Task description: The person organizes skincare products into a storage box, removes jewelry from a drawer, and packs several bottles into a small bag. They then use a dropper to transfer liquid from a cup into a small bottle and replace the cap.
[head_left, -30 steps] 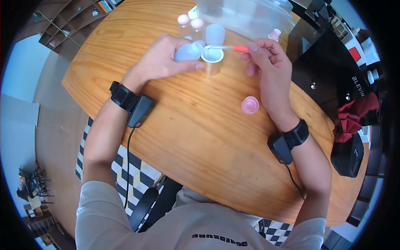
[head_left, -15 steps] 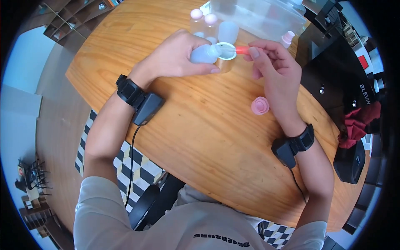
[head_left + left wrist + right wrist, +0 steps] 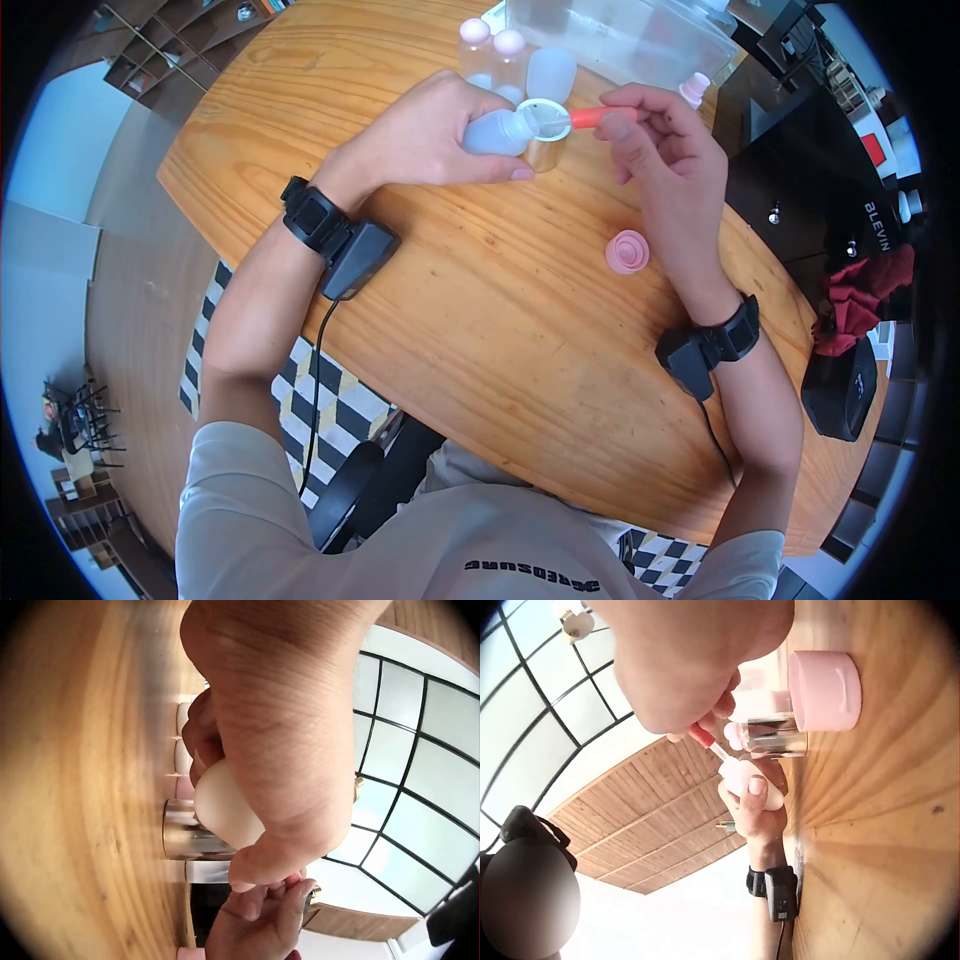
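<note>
My left hand [image 3: 425,130] grips a small frosted white bottle [image 3: 495,135], tilted with its neck toward the right. Between the thumb and fingers of my right hand [image 3: 675,165] is a dropper [image 3: 597,117] with a red bulb and a clear tube. In the right wrist view, the tube runs down to the mouth of the bottle [image 3: 742,776]. Right behind the bottle's neck stands a shiny metallic cup [image 3: 545,155] with a pale rim, partly covered by the bottle and left hand. A pink cap [image 3: 627,252] lies on the table nearer me, beside my right wrist.
Two clear bottles with round pink caps [image 3: 509,68] and a frosted cup-like container [image 3: 551,75] stand behind the cup. Farther back is a clear plastic bin [image 3: 625,40], with a pink-topped bottle [image 3: 694,90] beside it. A glossy black box [image 3: 800,170] and dark red cloth [image 3: 858,300] are at right.
The dropper's tube was over the metallic cup; it now meets the bottle's mouth. My left hand has brought the bottle rightward, partly over the cup. The head view has shifted slightly.
</note>
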The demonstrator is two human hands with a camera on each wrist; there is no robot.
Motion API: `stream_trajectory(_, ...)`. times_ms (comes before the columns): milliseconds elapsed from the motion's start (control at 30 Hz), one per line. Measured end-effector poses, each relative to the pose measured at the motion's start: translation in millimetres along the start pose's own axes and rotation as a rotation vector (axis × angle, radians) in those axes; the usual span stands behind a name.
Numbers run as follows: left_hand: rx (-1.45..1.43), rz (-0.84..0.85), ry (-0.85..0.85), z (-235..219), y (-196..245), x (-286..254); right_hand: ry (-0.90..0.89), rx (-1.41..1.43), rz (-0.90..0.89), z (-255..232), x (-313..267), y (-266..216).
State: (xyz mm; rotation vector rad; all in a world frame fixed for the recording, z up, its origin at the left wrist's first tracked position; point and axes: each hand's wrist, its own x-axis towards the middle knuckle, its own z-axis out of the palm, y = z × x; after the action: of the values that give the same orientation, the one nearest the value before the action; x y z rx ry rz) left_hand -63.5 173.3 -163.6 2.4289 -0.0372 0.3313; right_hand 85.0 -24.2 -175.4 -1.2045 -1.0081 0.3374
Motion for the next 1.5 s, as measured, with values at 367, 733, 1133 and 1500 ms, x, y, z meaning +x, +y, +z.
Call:
stream_trajectory(367,0.006,-0.005,-0.003,1,-3,0,-0.016,-0.015,-0.015,-4,0,0)
stream_trajectory(733,-0.006,-0.004,-0.007,2,-1,-1,0.025,-0.109,-0.009,-8,9,9)
stream_trajectory(1133,-0.050,0.078,0.038,4,6,-3,-0.600,-1.388,0.179,-21,-1,-77)
stream_trajectory(1500,-0.134,0.177,-0.074,20,16,-5,-0.564,-0.853,0.259,-28,6,-111)
